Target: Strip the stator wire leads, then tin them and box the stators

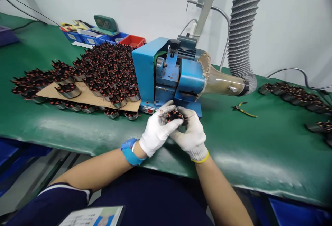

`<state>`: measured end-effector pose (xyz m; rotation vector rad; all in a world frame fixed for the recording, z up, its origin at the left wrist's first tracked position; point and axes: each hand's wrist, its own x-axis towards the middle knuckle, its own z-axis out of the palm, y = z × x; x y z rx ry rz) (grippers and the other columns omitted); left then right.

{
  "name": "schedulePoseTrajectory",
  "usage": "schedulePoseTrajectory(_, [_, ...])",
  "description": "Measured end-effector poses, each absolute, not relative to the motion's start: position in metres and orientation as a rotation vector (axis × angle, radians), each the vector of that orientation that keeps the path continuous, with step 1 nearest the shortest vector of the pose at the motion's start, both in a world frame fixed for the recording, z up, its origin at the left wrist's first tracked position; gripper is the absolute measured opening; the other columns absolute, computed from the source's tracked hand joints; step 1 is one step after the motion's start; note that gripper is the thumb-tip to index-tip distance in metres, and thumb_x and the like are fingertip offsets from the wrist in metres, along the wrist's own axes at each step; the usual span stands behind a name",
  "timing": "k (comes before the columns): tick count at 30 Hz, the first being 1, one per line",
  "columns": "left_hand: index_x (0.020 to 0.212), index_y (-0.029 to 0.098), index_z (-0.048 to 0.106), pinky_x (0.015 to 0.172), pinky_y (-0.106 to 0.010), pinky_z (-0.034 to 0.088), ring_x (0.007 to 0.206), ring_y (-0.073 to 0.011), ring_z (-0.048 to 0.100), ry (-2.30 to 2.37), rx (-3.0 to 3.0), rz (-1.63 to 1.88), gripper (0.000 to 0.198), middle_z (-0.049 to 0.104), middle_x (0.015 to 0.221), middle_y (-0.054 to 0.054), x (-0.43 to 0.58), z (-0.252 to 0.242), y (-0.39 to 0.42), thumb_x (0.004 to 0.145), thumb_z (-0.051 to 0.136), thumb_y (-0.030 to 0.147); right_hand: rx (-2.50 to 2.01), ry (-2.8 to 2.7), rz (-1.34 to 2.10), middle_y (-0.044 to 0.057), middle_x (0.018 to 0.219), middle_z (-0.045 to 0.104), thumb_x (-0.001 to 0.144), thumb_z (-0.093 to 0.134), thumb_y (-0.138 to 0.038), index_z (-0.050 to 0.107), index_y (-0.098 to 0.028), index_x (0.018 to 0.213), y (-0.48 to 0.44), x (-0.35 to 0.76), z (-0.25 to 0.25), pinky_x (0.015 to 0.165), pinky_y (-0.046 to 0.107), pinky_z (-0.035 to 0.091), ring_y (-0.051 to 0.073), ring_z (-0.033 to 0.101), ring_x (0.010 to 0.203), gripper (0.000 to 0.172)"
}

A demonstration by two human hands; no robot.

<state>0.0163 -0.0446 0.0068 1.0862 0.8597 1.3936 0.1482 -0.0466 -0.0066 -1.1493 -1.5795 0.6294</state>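
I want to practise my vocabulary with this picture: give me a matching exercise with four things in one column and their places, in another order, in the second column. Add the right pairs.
Things:
1. held round part with copper windings
2. pliers with yellow-green handles
3. grey ribbed hose
4. shallow red plastic tray

Places:
A. lying on the glossy green tabletop, right of the blue metal machine
B. beside the small blue bins
C. between white-gloved left hand and white-gloved right hand
D. joined to the translucent tapered duct

Pairs: 1-C; 2-A; 3-D; 4-B

Tabletop (259,143) smooth, glossy; gloves (155,131) matt cloth.
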Motion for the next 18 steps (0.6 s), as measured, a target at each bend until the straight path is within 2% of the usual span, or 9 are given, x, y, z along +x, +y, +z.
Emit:
schedulePoseTrajectory(2, [0.119, 0.017, 0.056, 0.112, -0.047, 0.043, 0.133, -0.0303, 0.051, 0.807, 1.067, 1.385, 0.063, 0.053, 0.141, -0.016, 0.015, 0.005, -0.044, 0.064, 0.084, 0.032, -1.159, -1.461, 0.65, 0.013, 0.127, 0.06, 0.064, 0.078, -0.025, 0.053, -0.021, 0.127, -0.049, 0.145, -0.01, 0.091, 0.042, 0.06, 0.026, 0.066, 0.108, 0.068])
schedulePoseTrajectory(4, [0.118, 0.018, 0.057, 0.104, -0.047, 0.05, 0.124, -0.0296, 0.058, 0.805, 1.098, 1.382, 0.065, 0.06, 0.131, -0.015, 0.01, 0.004, -0.04, 0.061, 0.086, 0.03, -1.154, -1.349, 0.708, 0.015, 0.126, 0.062, 0.062, 0.08, -0.027, 0.05, -0.019, 0.127, -0.048, 0.145, -0.009, 0.087, 0.04, 0.062, 0.026, 0.068, 0.105, 0.072])
schedulePoseTrajectory(6, [0.103, 0.016, 0.063, 0.096, -0.043, 0.054, 0.106, -0.0261, 0.066, 0.89, 1.234, 1.374, 0.048, 0.069, 0.111, -0.012, 0.003, 0.006, -0.035, 0.062, 0.085, 0.03, -1.156, -1.322, 0.748, 0.014, 0.121, 0.065, 0.062, 0.08, -0.026, 0.05, -0.02, 0.125, -0.047, 0.147, -0.007, 0.084, 0.039, 0.063, 0.026, 0.07, 0.101, 0.07])
schedulePoseTrajectory(8, [0.085, 0.015, 0.067, 0.087, -0.038, 0.056, 0.089, -0.0218, 0.068, 0.964, 1.378, 1.374, 0.03, 0.072, 0.09, -0.008, -0.002, 0.009, -0.031, 0.065, 0.082, 0.031, -1.158, -1.342, 0.747, 0.012, 0.119, 0.066, 0.063, 0.079, -0.023, 0.051, -0.021, 0.123, -0.047, 0.149, -0.007, 0.083, 0.038, 0.063, 0.025, 0.07, 0.101, 0.067])
schedulePoseTrajectory(14, [0.065, 0.015, 0.068, 0.064, -0.029, 0.053, 0.068, -0.0171, 0.064, 1.013, 1.393, 1.233, 0.015, 0.069, 0.07, -0.003, -0.012, 0.02, -0.023, 0.061, 0.08, 0.024, -1.201, -1.408, 0.633, 0.009, 0.119, 0.065, 0.059, 0.079, -0.022, 0.052, -0.023, 0.121, -0.05, 0.149, -0.008, 0.083, 0.039, 0.061, 0.025, 0.069, 0.098, 0.068])
schedulePoseTrajectory(18, [0.05, 0.017, 0.053, 0.046, -0.025, 0.044, 0.049, -0.0111, 0.05, 0.72, 0.984, 1.163, 0.021, 0.055, 0.057, 0.0, -0.029, 0.035, -0.015, 0.06, 0.071, 0.023, -1.235, -1.479, 0.541, 0.007, 0.113, 0.066, 0.055, 0.082, -0.027, 0.056, -0.024, 0.115, -0.054, 0.147, -0.004, 0.075, 0.037, 0.061, 0.024, 0.068, 0.093, 0.066])
